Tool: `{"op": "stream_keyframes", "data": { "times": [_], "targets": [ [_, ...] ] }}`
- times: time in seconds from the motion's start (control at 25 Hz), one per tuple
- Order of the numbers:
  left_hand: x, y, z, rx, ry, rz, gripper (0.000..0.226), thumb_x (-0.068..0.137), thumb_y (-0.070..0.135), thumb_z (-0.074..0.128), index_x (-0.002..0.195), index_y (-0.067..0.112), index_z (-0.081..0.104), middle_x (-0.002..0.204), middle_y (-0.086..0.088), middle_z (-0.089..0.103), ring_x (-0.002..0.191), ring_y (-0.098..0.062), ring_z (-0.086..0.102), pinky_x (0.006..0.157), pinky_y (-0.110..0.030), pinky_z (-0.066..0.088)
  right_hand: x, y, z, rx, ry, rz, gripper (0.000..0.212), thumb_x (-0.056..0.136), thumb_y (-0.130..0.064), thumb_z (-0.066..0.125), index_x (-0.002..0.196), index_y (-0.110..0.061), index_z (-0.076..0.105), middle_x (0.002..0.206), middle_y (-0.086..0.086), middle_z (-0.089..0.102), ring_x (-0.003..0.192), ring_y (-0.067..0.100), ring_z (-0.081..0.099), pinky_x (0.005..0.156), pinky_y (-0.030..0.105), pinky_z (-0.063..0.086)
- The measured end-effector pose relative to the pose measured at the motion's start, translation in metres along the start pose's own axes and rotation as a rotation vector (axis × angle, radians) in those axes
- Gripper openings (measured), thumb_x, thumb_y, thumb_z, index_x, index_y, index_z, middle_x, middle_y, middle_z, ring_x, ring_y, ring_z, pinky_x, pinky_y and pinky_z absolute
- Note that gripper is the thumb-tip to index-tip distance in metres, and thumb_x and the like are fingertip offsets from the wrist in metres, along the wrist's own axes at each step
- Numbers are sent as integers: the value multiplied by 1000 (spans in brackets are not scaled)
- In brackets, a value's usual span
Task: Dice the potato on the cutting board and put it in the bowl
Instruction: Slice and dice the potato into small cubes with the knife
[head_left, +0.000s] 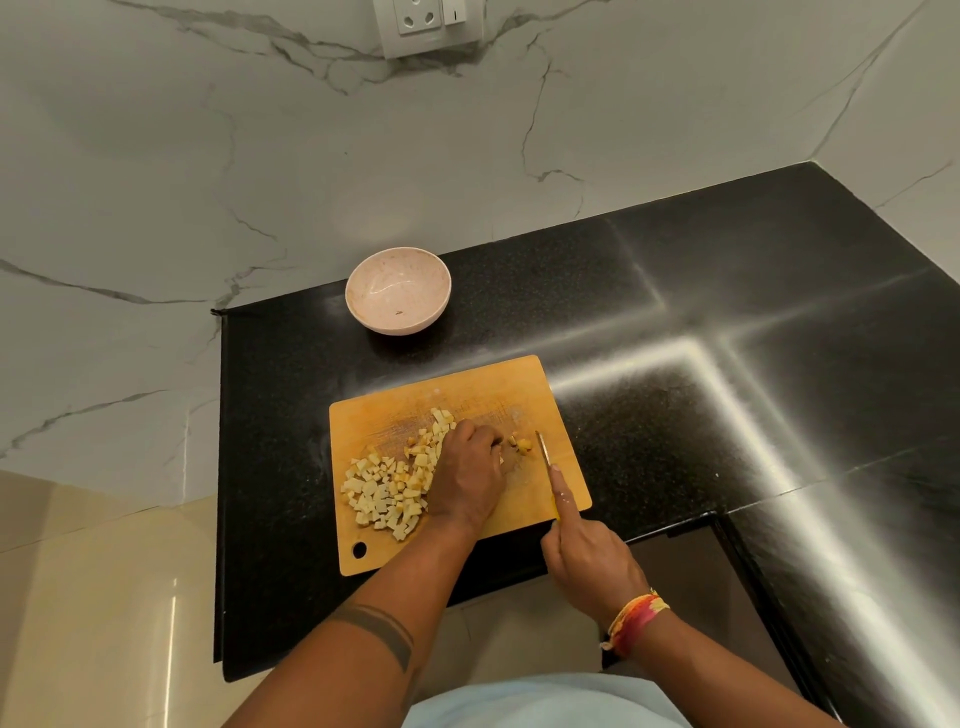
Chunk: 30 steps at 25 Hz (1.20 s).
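Observation:
A wooden cutting board (519, 384) lies on the black counter. A heap of pale diced potato (384, 491) covers its left half, with a few more pieces (521, 443) near the middle. My left hand (470, 475) lies on the board, fingers curled over potato at the heap's right edge; what is under the fingers is hidden. My right hand (587, 545) grips a knife (544, 450) by its handle, index finger stretched along the spine, blade just right of the loose pieces. The pink bowl (398, 290) stands empty behind the board.
The black counter (727, 364) stretches right and turns a corner toward me. A marble wall with a socket plate (431, 23) rises behind. The counter's left edge drops off just left of the board, with beige floor below.

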<state>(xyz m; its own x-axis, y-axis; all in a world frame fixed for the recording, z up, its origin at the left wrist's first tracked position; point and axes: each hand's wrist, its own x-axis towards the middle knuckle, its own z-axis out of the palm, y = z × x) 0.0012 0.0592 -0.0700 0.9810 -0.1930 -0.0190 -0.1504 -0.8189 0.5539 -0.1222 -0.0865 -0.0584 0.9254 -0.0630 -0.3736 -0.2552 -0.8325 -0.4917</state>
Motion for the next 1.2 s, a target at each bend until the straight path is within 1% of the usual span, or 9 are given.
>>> {"op": "stream_keyframes", "data": {
  "times": [0.2, 0.44, 0.6, 0.72, 0.8, 0.88, 0.96, 1.08, 1.2],
  "targets": [
    [-5, -8, -7, 19, 15, -17, 21, 101, 18, 55, 116, 15, 69, 113, -2, 57, 107, -21, 52, 87, -30, 46, 15, -37, 16, -37, -89, -95, 82, 99, -27, 39, 161, -27, -15, 69, 2, 59, 55, 23, 53, 52, 39, 39],
    [0, -17, -20, 16, 95, -44, 18, 99, 19, 58, 112, 18, 69, 107, 1, 57, 103, -20, 52, 84, -36, 50, 28, -34, 8, -30, 22, -112, 77, 100, -29, 39, 161, -37, -9, 65, 0, 58, 55, 22, 54, 53, 44, 44],
    [8, -1, -15, -63, 94, 13, 15, 99, 20, 57, 108, 18, 69, 103, 2, 59, 96, -15, 53, 81, -30, 48, 37, -16, -7, 227, 12, -97, 68, 102, -25, 40, 159, -48, 12, 57, 3, 55, 48, 17, 47, 50, 45, 40],
    [17, 15, -11, -219, 142, -58, 16, 98, 19, 57, 106, 19, 71, 100, 5, 63, 90, -12, 58, 77, -26, 49, 44, -7, -14, 480, 53, -64, 63, 101, -24, 40, 152, -56, 24, 60, 13, 60, 51, 28, 53, 54, 49, 51],
    [24, 23, -8, -250, 134, -81, 15, 97, 18, 58, 106, 19, 71, 99, 4, 63, 90, -13, 59, 78, -25, 49, 47, -3, -19, 423, 111, -42, 62, 101, -23, 41, 155, -50, 26, 59, 11, 60, 48, 23, 51, 50, 47, 47],
    [31, 33, -3, -231, 65, -34, 15, 98, 17, 59, 106, 18, 71, 100, 3, 63, 91, -14, 58, 79, -25, 47, 50, 1, -28, 249, 200, 3, 63, 101, -23, 43, 159, -39, 24, 55, 2, 56, 44, 15, 47, 45, 41, 36],
    [39, 51, 5, -211, -23, 16, 16, 97, 17, 58, 106, 18, 71, 100, 2, 63, 92, -15, 58, 80, -28, 47, 56, 7, -37, 96, 281, 76, 65, 101, -24, 44, 161, -32, 21, 58, -6, 54, 48, 17, 48, 47, 38, 34],
    [51, 76, 24, -192, -123, 20, 16, 98, 18, 56, 106, 19, 71, 102, 1, 63, 94, -16, 57, 80, -27, 45, 72, 21, -48, 7, 248, 124, 64, 102, -26, 42, 162, -26, 19, 71, -7, 55, 60, 19, 50, 55, 38, 37],
    [58, 95, 37, -180, -155, -37, 17, 99, 19, 55, 106, 20, 71, 104, 1, 64, 95, -17, 58, 80, -26, 45, 85, 36, -55, 1, 201, 114, 61, 104, -28, 38, 161, -17, 21, 98, 2, 67, 80, 22, 61, 66, 37, 46]
  ]
}}
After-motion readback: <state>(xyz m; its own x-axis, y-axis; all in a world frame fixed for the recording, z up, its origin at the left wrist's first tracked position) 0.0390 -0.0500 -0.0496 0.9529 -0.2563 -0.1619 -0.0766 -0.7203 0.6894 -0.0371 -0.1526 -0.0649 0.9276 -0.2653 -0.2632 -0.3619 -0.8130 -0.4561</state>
